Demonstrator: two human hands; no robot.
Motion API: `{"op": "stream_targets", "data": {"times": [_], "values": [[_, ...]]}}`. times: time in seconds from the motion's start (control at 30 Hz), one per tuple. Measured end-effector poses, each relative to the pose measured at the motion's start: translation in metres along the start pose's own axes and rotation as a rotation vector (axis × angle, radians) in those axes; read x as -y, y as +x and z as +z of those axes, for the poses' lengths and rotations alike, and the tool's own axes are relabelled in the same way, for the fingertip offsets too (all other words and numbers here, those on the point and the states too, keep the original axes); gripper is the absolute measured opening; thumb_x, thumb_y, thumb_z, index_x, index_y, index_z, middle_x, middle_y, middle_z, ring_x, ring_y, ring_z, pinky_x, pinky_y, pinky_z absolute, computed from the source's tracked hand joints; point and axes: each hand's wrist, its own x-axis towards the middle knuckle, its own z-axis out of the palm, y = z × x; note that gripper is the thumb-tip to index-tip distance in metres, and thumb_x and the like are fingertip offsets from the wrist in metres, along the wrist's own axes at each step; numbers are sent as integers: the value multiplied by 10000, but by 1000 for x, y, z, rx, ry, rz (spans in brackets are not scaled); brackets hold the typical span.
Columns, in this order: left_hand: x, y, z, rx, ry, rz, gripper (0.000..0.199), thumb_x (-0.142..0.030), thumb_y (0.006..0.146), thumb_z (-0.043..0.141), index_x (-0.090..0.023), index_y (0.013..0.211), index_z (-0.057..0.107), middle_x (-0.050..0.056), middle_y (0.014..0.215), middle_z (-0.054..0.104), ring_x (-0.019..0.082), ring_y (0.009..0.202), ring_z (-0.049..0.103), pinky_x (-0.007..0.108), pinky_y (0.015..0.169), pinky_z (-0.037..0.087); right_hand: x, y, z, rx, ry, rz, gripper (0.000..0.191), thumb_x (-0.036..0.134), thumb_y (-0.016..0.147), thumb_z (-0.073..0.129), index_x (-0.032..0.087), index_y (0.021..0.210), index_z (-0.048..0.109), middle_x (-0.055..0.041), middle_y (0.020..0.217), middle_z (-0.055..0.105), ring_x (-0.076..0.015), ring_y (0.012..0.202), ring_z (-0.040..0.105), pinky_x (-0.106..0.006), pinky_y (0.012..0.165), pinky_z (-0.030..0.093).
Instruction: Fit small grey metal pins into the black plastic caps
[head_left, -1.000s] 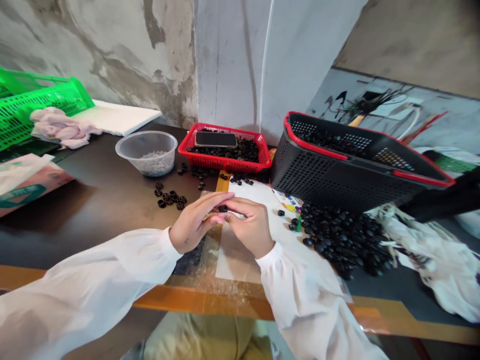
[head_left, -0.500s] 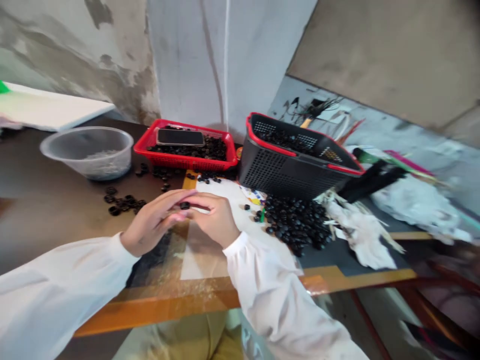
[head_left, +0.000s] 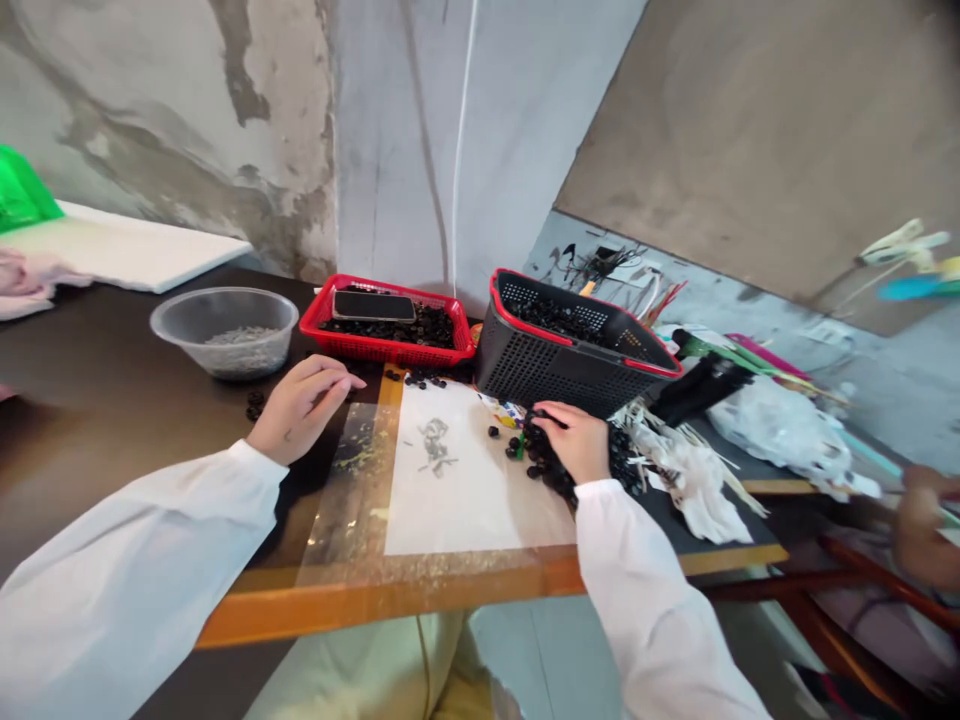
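My right hand (head_left: 576, 438) reaches into a pile of small black round parts (head_left: 622, 465) on the right of the table. Its thumb and index finger close around one part at the pile's near-left side. My left hand (head_left: 301, 408) hovers over the dark tabletop on the left, fingers loosely extended and nothing visible in them. Some black round parts (head_left: 255, 405) lie beside its wrist, partly hidden by the hand. Between my hands lies a white sheet (head_left: 465, 500) with small thin silvery pieces (head_left: 435, 445) scattered on it.
A clear plastic bowl (head_left: 223, 300) holds more thin pieces. Behind stand a red basket (head_left: 386, 350) with a phone (head_left: 373, 306) on its black parts and a taller black basket (head_left: 559, 370). White cloth scraps (head_left: 694, 480) and a plastic bag (head_left: 780, 425) lie right; another person's arm (head_left: 930, 520) shows.
My hands were together over the sheet, holding a small black part. They have parted: the left moved left, the right moved right to the pile. The view has shifted slightly.
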Motion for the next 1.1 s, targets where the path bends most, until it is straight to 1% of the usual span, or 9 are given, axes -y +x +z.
{"op": "stream_targets", "data": {"times": [0.07,0.13,0.27,0.43,0.53,0.63,0.87,0.97,1.1], "values": [[9,4,-4,-12,60,-7,346,-343,998,448,-169,973,746,68,989,612,185,934,606,316,889,484,-26,-7,-12,-102,-170,15,165,291,845,654,243,892,804,-53,949,799,-286,1001,729,-450,993,540],[21,5,-8,7,145,7,369,-368,990,443,-182,962,761,72,978,625,198,925,605,330,872,486,-44,-12,-19,-129,-263,-7,182,285,859,630,226,896,798,-64,966,798,-279,949,740,-465,1015,523],[45,4,-14,195,325,95,381,-454,955,482,-232,1022,784,77,1043,665,229,921,607,374,866,474,-59,-15,-20,34,-364,-86,213,281,881,601,199,960,781,-92,1026,786,-267,967,716,-468,999,517],[57,1,-8,324,384,24,397,-551,904,542,-275,1044,790,79,1079,713,259,959,611,371,830,459,-55,-11,-21,135,-401,-125,329,229,872,598,131,1157,731,-159,1170,736,-298,1060,657,-465,990,493],[54,1,-1,338,393,-27,352,-510,904,554,-275,999,798,78,1052,737,266,930,615,355,774,440,-34,-6,-25,163,-432,-140,334,248,892,604,131,1180,727,-160,1192,723,-300,1074,633,-456,1007,467],[49,0,2,357,411,-55,318,-453,919,532,-275,972,791,64,1067,747,264,929,625,345,761,424,5,0,-15,173,-334,-154,258,265,942,563,197,1066,779,-112,1079,760,-257,1003,638,-412,954,486],[29,-4,-2,292,468,-124,304,-424,915,556,-225,1065,730,78,952,746,262,894,640,328,745,429,104,14,73,515,-78,-353,129,293,903,687,230,925,797,-40,929,783,-195,903,630,-328,878,437],[19,-3,-2,189,407,-67,337,-396,964,490,-222,1162,698,82,1053,723,252,970,624,347,853,450,122,16,96,605,-108,-423,162,378,853,747,222,870,788,-40,868,769,-202,860,601,-334,805,403],[3,-2,3,124,109,-132,332,-458,946,549,-214,1061,742,67,1005,718,205,891,630,322,846,482,125,15,100,623,-120,-531,136,346,866,737,213,863,765,-41,837,749,-208,832,570,-359,799,376]]}}
